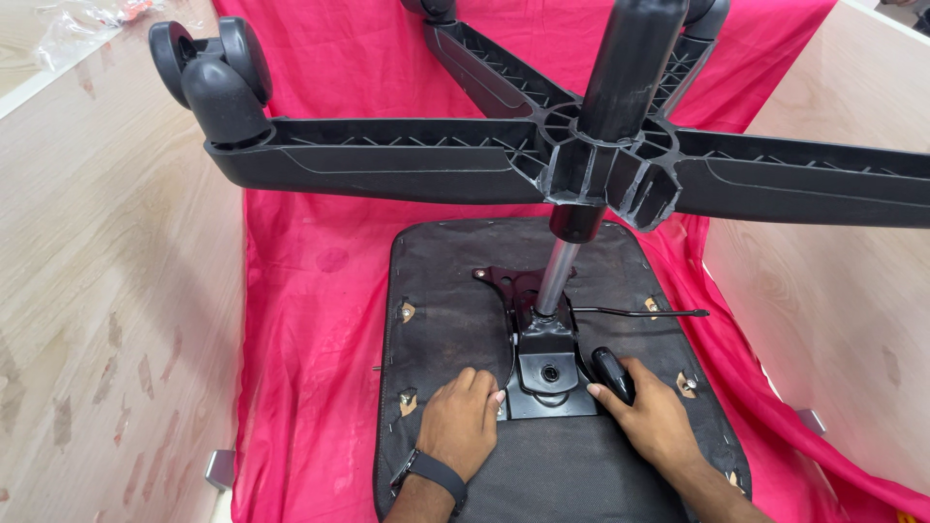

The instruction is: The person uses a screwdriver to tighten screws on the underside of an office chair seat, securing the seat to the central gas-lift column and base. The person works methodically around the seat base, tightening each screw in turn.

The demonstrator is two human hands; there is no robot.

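Observation:
An office chair lies upside down on a pink cloth [310, 320]. Its black seat underside [455, 300] faces up, with a black metal mechanism plate [547, 373] bolted at the middle. A silver gas cylinder [559, 276] rises from the plate into the black star base [601, 165], which fills the top of the view. My left hand [463, 421] rests on the seat, fingertips at the plate's left edge; a dark band circles its wrist. My right hand [651, 416] grips the black knob [614, 373] at the plate's right side.
A caster wheel [208, 63] sits on the left arm of the base. A thin black lever [644, 312] sticks out to the right of the plate. Light wooden panels [107, 291] stand on both sides. Clear plastic bags [87, 19] lie at the top left.

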